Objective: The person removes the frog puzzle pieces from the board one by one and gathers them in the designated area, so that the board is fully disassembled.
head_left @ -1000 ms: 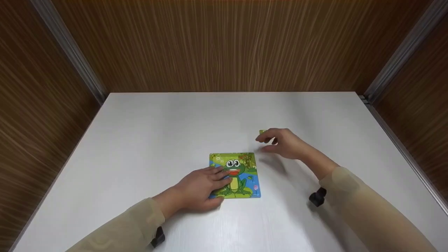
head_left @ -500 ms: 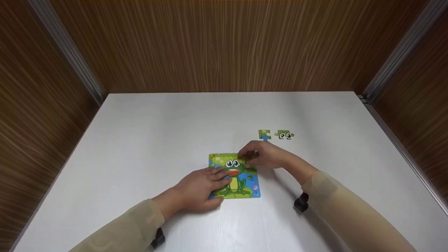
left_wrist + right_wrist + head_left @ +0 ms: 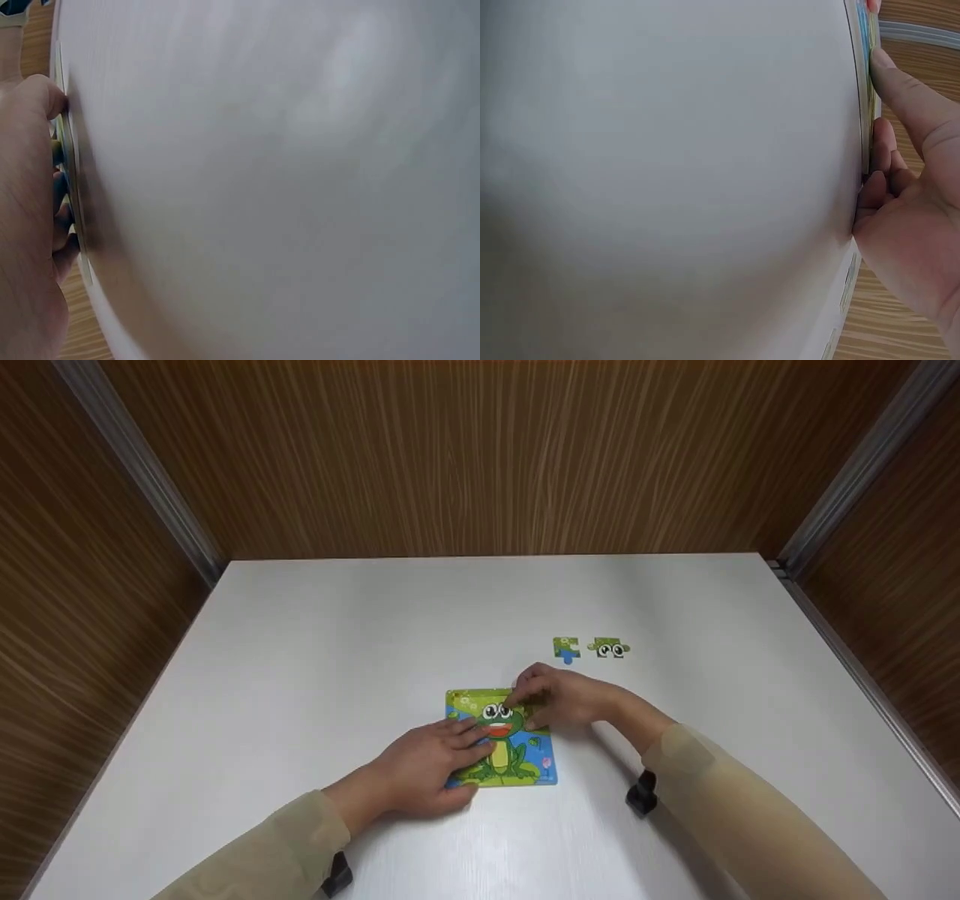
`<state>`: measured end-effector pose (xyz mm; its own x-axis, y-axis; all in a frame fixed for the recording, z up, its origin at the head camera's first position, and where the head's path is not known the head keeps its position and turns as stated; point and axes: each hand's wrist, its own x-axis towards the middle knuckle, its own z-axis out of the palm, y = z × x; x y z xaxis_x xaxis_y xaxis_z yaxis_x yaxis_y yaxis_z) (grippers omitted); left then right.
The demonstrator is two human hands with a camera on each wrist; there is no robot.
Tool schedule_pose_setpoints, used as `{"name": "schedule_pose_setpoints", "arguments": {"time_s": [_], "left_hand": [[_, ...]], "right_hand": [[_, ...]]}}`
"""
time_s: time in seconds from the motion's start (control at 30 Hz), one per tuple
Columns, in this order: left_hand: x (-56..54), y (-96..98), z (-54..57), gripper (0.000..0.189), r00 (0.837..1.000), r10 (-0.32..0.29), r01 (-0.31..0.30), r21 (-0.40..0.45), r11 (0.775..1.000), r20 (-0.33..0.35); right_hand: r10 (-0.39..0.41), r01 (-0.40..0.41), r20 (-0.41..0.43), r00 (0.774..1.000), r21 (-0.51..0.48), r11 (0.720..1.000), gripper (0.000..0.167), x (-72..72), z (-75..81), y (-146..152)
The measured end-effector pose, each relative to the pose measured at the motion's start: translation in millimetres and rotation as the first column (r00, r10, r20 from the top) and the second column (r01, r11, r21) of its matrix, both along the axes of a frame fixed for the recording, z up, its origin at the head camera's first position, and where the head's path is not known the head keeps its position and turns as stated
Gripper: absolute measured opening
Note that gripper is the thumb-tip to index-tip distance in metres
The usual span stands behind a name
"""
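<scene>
Head view | green-blue square thin-board frog puzzle (image 3: 517,772) pressed by spread left hand (image 3: 421,771) | top-right touched by bent right hand (image 3: 568,697), pinch unclear | likely being dismantled | next: fingertip lift

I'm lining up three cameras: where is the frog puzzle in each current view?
Head: frog puzzle below centre, partly under the left hand.
Left wrist: thin strip, far left, against that hand.
Right wrist: thin strip, upper right, against the right hand.
Shared landmark: white table.
</scene>
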<state>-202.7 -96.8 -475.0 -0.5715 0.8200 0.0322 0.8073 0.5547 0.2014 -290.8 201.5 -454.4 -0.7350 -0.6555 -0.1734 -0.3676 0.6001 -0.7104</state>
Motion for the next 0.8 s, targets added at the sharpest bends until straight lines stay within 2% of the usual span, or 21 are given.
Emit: {"name": "schedule_pose_setpoints", "arguments": {"time_s": [0.4,0.8], "left_hand": [[0.3,0.5,-2.8,0.063,1.0,0.002,-0.002,-0.001,1.0,-0.022],[0.6,0.9,-3.0,0.064,1.0,0.018,-0.018,0.0,1.0,0.015]], "right_hand": [[-0.021,0.021,0.016,1.0,0.012,1.0,0.034,-1.0,-3.6,-0.8],[-0.004,0.005,0.011,1.0,-0.003,1.0,0.031,1.2,-1.2,0.1]]}}
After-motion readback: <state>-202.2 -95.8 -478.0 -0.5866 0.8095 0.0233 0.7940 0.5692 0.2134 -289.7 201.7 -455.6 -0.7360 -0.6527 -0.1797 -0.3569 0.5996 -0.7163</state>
